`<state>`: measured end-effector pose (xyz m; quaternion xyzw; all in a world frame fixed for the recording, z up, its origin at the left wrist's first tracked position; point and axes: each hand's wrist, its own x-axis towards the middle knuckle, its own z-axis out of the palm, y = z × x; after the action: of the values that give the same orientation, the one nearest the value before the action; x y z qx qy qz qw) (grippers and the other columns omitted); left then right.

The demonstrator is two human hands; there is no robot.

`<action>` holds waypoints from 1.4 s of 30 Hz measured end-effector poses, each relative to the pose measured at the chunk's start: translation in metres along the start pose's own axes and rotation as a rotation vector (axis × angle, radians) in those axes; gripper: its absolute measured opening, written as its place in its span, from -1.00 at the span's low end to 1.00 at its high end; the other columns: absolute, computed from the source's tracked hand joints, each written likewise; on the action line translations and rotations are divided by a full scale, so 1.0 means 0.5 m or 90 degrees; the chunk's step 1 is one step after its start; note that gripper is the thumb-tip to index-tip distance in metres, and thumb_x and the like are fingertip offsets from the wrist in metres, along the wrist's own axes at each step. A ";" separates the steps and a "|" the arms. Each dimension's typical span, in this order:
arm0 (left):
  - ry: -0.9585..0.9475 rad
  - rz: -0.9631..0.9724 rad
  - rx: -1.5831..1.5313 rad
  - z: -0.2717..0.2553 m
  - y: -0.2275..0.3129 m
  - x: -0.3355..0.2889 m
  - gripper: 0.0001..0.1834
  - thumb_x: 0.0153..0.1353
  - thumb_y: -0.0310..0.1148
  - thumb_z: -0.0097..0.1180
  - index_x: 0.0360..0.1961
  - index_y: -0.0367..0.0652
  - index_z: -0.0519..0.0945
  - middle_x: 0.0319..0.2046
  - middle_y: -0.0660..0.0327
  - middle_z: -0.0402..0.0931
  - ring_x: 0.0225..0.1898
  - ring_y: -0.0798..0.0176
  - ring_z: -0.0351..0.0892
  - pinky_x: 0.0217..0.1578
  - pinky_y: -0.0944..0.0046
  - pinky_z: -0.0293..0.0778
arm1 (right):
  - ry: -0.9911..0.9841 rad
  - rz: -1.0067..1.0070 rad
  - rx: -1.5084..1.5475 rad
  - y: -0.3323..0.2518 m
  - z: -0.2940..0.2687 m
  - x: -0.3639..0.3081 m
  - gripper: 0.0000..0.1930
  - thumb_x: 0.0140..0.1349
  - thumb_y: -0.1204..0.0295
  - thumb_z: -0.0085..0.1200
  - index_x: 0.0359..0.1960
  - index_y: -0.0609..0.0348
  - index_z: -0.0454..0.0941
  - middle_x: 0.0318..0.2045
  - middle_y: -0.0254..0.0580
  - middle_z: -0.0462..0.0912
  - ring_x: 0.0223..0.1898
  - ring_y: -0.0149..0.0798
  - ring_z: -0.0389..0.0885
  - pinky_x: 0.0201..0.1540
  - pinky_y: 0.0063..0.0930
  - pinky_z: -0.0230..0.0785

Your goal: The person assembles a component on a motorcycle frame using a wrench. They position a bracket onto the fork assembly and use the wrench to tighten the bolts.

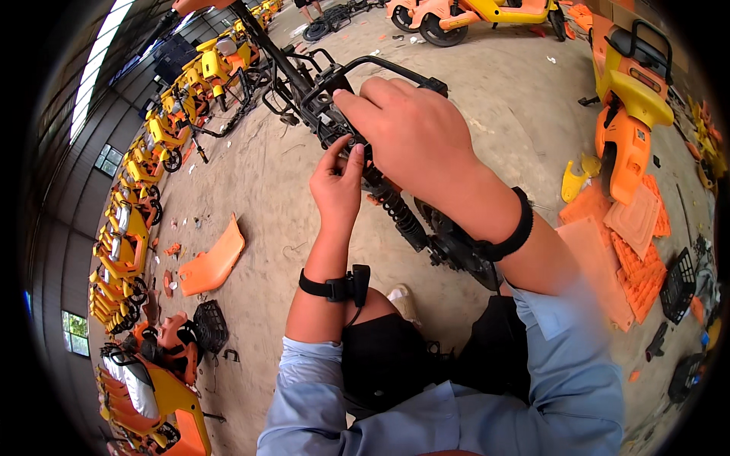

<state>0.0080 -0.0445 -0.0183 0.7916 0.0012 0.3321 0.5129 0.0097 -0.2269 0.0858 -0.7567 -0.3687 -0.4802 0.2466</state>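
Observation:
A stripped black scooter frame (pixel 293 72) stands in front of me, its bare tubes and brackets exposed. Its coil-spring shock absorber (pixel 401 218) runs down toward the rear wheel (pixel 477 267), which my right forearm partly covers. My left hand (pixel 337 185) pinches thumb and fingers together at a small dark part on the frame, too small to name. Just above and to the right, my right hand (pixel 414 125) is curled over the frame's top, next to a black tubular rack (pixel 391 67). Whatever its fingers grip is hidden behind the hand.
Yellow-orange scooters (pixel 122 243) line the left wall. An orange curved panel (pixel 214 261) lies on the concrete floor at left. Orange panels (pixel 597 243) and a black basket (pixel 679 285) lie at right, near a parked scooter (pixel 635 99). My shoe (pixel 404 304) is below the frame.

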 end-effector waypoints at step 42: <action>-0.021 -0.062 -0.110 -0.002 0.004 0.000 -0.64 0.31 -0.32 0.41 0.07 -0.24 0.73 -0.60 0.48 0.33 -0.58 0.58 0.24 -0.56 0.43 0.26 | -0.113 -0.107 0.166 0.113 0.117 -0.047 -0.71 0.10 0.60 0.12 -0.20 -0.04 0.78 -0.27 -0.35 0.69 -0.10 -0.10 0.61 0.01 -0.21 0.42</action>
<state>0.0068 -0.0445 -0.0165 0.7489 0.0028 0.2927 0.5945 0.0802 -0.2262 0.0392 -0.7243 -0.5103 -0.3784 0.2680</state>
